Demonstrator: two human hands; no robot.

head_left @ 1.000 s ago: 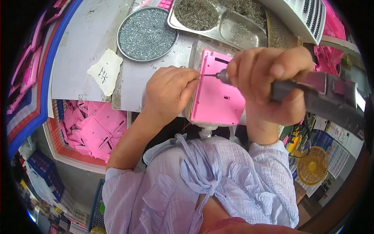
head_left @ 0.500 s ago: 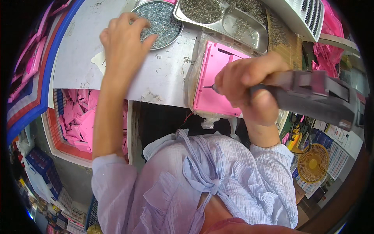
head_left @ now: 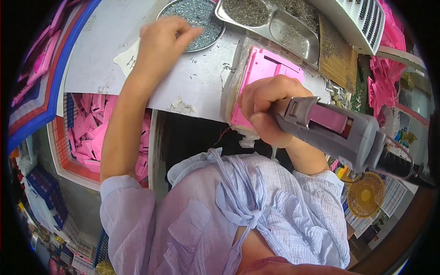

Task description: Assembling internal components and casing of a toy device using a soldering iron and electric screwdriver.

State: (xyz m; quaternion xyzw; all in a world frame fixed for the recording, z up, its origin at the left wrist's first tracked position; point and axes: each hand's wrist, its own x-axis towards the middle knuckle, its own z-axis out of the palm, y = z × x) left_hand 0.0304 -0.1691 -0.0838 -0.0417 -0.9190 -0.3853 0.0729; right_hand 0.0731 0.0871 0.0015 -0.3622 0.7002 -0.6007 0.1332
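Observation:
My right hand (head_left: 270,107) is wrapped round a grey electric screwdriver (head_left: 330,128) with a pinkish lever on its side. Its bit end is hidden behind the fingers, over a flat pink plastic panel (head_left: 270,63) with slots and a raised rim. The panel lies on the worktable in a clear-wrapped holder. Up at the left, my left hand (head_left: 160,46) is at the near edge of a round metal dish (head_left: 201,23) full of small silvery screws. Its thumb and forefinger are brought together, slightly blurred; anything between them is too small to make out.
A metal tray (head_left: 295,39) with darker small screws stands beyond the panel, beside a piece of cardboard (head_left: 337,55). Below the table's left side is a bin of pink parts (head_left: 94,126). A white rack (head_left: 353,23) stands at the far right, a yellow basket (head_left: 365,195) lower right.
My left thumb and forefinger have closed together over the dish. The screwdriver has swung round, its rear end now lower and closer to me. The whole view has shifted slightly.

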